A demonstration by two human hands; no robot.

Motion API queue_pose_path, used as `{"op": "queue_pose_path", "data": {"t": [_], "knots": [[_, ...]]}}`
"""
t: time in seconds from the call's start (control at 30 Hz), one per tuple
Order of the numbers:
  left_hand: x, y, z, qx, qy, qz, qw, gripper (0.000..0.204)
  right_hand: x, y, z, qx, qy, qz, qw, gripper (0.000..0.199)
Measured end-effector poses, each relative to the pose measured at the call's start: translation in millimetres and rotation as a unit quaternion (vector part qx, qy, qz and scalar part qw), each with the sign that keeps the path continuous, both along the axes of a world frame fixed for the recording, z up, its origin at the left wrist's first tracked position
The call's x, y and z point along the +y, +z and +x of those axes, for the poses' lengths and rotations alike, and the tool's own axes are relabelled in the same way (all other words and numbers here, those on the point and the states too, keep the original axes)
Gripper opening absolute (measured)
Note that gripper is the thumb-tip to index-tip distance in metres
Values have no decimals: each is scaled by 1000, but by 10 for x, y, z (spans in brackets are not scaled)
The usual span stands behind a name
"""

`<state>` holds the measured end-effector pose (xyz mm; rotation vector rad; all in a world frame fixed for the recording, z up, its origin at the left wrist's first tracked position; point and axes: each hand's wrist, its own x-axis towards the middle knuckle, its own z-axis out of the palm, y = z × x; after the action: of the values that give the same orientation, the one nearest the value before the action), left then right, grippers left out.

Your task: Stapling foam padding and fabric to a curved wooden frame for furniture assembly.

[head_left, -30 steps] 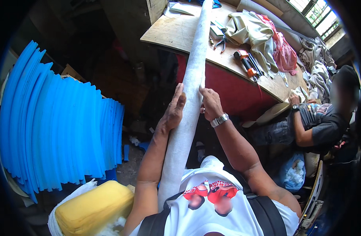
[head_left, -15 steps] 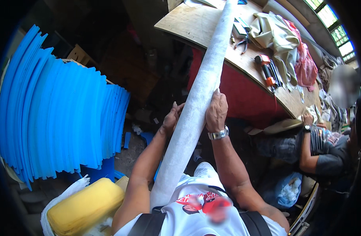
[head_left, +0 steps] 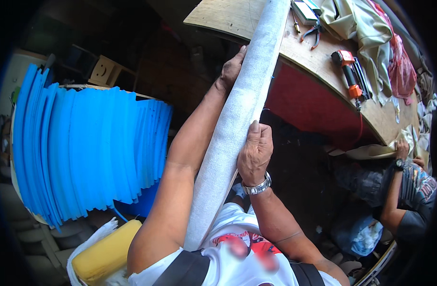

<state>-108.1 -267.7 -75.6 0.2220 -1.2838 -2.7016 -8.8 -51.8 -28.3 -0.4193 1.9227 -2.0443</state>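
A long, narrow piece covered in pale grey fabric [head_left: 237, 109] runs from my chest up to the far workbench. My left hand [head_left: 232, 70] grips its left edge far along, fingers partly hidden behind it. Closer to me, my right hand [head_left: 254, 151] holds the right edge, with the thumb on the fabric and the other fingers curled. A metal-banded watch is on my right wrist. Short blue threads stick out along the piece's right edge.
The wooden workbench [head_left: 304, 52] carries pliers [head_left: 312, 35], an orange and black nail gun [head_left: 348, 76] and cream fabric [head_left: 371, 38]. Blue foam sheets [head_left: 94, 152] stand at left, above a yellow foam block [head_left: 106, 252]. At right a co-worker's hand [head_left: 401, 148] touches cream material.
My left hand has slid farther up the grey fabric-covered piece, while my right hand sits slightly nearer my body. The whole view has shifted, with the bench now farther right.
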Motion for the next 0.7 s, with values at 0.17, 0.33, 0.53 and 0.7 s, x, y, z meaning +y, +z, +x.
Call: {"op": "queue_pose_path", "data": {"t": [0.17, 0.33, 0.53, 0.7], "knots": [[142, 153, 347, 59, 100, -312, 943, 54, -2, 78, 75, 1, -15, 3, 1000, 31], [462, 472, 755, 21, 85, -594, 800, 58, 42, 9, 57, -25, -17, 26, 999, 30], [1203, 1034, 1416, -89, 36, -722, 685, 61, 166, 12, 48, 7, -24, -8, 1000, 29], [1706, 1088, 1744, -122, 18, -725, 678, 57, 451, -94, -113, -46, 10, -7, 999, 30]]}}
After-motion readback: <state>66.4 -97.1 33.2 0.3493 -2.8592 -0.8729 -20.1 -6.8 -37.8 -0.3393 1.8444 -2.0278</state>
